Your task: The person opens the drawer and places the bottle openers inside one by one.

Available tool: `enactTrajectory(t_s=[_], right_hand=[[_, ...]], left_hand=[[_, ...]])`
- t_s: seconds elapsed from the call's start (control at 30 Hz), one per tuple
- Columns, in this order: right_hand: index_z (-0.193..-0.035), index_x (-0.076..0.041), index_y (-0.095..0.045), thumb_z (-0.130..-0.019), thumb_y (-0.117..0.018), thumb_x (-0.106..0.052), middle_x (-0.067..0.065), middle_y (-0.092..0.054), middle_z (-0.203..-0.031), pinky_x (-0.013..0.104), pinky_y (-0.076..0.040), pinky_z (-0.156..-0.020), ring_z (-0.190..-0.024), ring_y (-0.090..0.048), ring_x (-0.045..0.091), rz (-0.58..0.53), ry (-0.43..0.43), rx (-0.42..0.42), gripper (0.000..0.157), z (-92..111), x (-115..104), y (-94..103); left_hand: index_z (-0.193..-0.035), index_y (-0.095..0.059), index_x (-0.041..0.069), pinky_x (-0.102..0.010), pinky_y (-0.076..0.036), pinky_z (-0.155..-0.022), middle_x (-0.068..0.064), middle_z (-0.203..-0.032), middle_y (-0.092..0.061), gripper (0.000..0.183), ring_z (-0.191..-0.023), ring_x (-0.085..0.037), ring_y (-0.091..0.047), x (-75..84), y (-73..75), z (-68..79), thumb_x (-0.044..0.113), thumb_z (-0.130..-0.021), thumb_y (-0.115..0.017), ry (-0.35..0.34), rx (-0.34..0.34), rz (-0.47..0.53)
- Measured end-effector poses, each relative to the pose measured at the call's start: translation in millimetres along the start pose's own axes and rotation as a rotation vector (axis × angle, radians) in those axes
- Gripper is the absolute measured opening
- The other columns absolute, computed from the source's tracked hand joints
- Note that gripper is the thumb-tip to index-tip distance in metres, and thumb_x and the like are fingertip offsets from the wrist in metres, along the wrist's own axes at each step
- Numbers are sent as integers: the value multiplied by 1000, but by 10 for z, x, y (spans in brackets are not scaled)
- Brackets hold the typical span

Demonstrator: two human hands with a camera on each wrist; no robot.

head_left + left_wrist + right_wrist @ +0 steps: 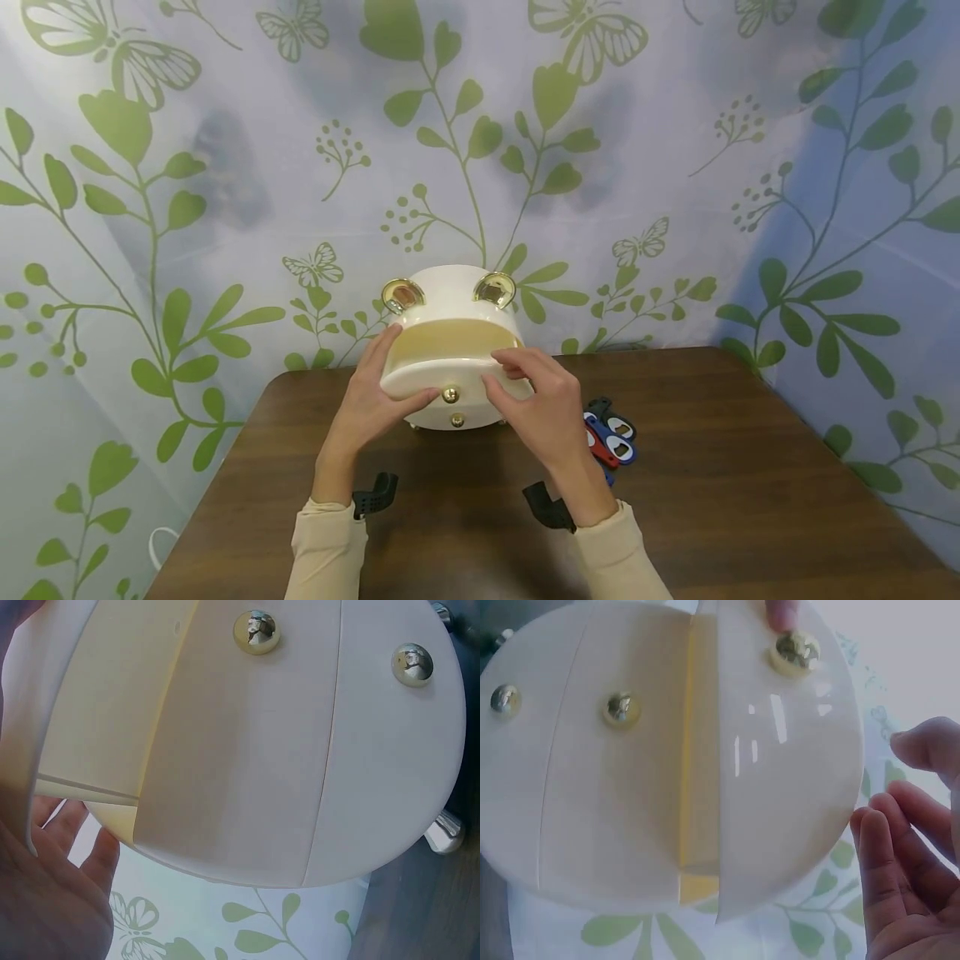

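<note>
A white rounded drawer box (pixel 459 287) with gold ears stands on the table, its top drawer (pixel 427 375) pulled out so the cream inside shows. My left hand (pixel 367 400) lies at the drawer's left side, thumb tip touching the round gold knob (pixel 795 652) on its front. In the left wrist view, that hand's fingers (pixel 101 859) reach past the left edge of the drawer front. My right hand (pixel 543 396) is at the right side, thumb and fingers bent and apart. In the right wrist view its fingertips are close to the drawer's edge, with nothing between them.
Several flat pieces in blue, red and black with white ovals (pixel 618 427) lie to the right on the brown table (pixel 720 483). A leaf-patterned cloth (pixel 660 125) hangs behind. Lower drawers (pixel 382 772) on the box are closed.
</note>
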State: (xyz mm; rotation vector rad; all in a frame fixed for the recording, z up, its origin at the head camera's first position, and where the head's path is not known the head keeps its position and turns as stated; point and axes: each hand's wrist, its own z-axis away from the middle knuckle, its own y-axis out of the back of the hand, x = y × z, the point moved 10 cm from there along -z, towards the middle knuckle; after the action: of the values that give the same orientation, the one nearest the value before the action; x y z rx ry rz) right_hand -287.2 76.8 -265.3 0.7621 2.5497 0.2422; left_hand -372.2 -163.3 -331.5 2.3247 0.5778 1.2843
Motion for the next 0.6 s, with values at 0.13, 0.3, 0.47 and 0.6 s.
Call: enactTrajectory(t_s=[0.13,0.3,0.47,0.6], right_hand=[[-104,-6,-79,-82,-87,-11,5,-76,-98,33,-61,-79,-84,-72,18,-17,-30,20,24,-3,118,80],[-105,-8,-80,-83,-86,-10,5,-77,-99,22,-57,-82,-85,-73,18,5,-83,38,23,0,314,200],[-106,-8,-80,-83,-86,-10,5,-78,-101,16,-53,-84,-86,-73,20,52,-120,30,24,16,504,306],[-107,-6,-80,-83,-87,-11,6,-79,-102,11,-50,-83,-87,-75,22,90,-183,27,26,43,690,408]], left_hand=[[-163,-30,29,-64,-34,-115,-6,-167,-29,108,-150,-33,-33,0,2,2,44,-76,-91,4,-4,0],[-163,-30,32,-64,-33,-116,-4,-167,-28,108,-151,-31,-32,-6,8,8,47,-75,-91,11,-3,-5],[-163,-30,34,-63,-32,-117,-2,-167,-28,107,-152,-29,-31,-20,8,13,48,-75,-91,18,-1,-8],[-163,-29,33,-63,-31,-117,-1,-168,-27,108,-153,-28,-29,-21,0,13,49,-76,-90,14,-5,-8]])
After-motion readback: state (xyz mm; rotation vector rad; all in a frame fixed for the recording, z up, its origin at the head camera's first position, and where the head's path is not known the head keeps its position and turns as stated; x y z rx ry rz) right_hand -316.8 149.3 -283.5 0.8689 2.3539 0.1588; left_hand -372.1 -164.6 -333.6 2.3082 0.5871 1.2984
